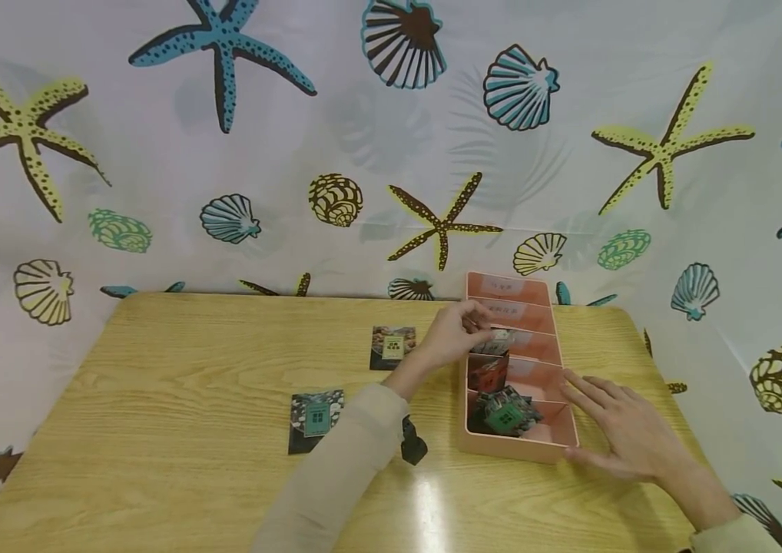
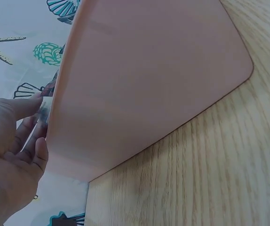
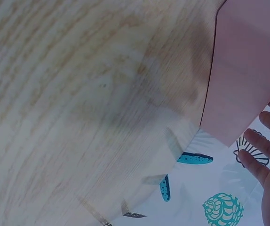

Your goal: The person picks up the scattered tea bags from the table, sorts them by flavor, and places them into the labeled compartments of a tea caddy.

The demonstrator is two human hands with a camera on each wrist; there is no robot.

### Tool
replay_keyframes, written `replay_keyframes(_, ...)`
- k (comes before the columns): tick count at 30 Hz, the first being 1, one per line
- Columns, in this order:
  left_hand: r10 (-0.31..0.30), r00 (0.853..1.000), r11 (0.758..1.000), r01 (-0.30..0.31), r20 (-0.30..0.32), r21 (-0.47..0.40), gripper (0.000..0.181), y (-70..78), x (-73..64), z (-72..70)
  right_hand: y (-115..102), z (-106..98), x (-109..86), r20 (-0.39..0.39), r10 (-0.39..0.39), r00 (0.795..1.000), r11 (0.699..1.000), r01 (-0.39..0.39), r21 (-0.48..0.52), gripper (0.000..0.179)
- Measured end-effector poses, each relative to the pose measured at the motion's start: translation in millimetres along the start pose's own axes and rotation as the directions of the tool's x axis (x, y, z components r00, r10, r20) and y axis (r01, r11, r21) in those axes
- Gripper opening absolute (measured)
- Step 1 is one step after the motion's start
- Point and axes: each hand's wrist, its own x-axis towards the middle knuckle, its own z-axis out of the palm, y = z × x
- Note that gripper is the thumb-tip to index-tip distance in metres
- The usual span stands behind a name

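A pink divided box (image 1: 518,448) stands on the wooden table, its compartments running from front to back. My left hand (image 1: 456,334) reaches over its left rim and pinches a small greyish packet (image 1: 499,342) at the middle compartment. In the left wrist view, thumb and fingers close around the packet's pale edge (image 2: 45,107), right beside the box wall. A red packet (image 1: 489,375) stands in the compartment in front of that one. Several green-labelled packets (image 1: 507,413) lie in the front compartment. My right hand (image 1: 622,426) has its fingers spread along the box's right side, fingertips at the rim.
Left of the box, a packet with a yellow-green label (image 1: 393,347) and one with a teal label (image 1: 317,419) lie flat on the table (image 1: 190,369). A small black object (image 1: 414,444) shows beside the left sleeve. A seashell-print cloth (image 1: 280,138) hangs behind.
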Motion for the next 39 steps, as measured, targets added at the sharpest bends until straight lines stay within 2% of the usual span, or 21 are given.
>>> replay_keyframes(7, -0.018, 0.998, 1.0, 0.019, -0.052, 0.017, 0.026, -0.5, -6.6, -14.5, 0, 0, 1.4, -0.007, -0.008, 1.0, 1.0, 0.008, -0.016, 0.091)
replay_keyframes(13, -0.014, 0.998, 0.999, 0.016, -0.053, 0.043, 0.029, 0.7, -15.0, -35.2, 2, -2, 2.8, -0.011, -0.015, 1.0, 1.0, 0.015, -0.018, 0.09)
replay_keyframes(20, 0.003, 1.0, 0.996, -0.001, -0.024, 0.087, 0.029, 3.6, -29.1, -57.3, 1, -2, 2.6, 0.012, -0.003, 1.0, 1.0, 0.003, -0.02, 0.091)
replay_keyframes(28, -0.023, 0.999, 0.993, 0.017, 0.045, 0.118, 0.031, 2.6, -49.2, -76.1, 0, -2, 1.9, 0.002, -0.008, 1.0, 1.0, 0.008, -0.026, 0.091)
replay_keyframes(34, -0.065, 0.996, 0.985, 0.055, 0.06, 0.163, 0.031, -3.7, -69.6, -94.2, 0, -2, 2.1, 0.003, -0.01, 1.0, 1.0, 0.011, -0.023, 0.091)
replay_keyframes(39, -0.107, 0.991, 0.982, 0.093, 0.079, 0.166, 0.031, -9.9, -89.0, -110.1, 0, -1, 1.3, -0.01, -0.018, 1.0, 1.0, 0.018, -0.017, 0.091)
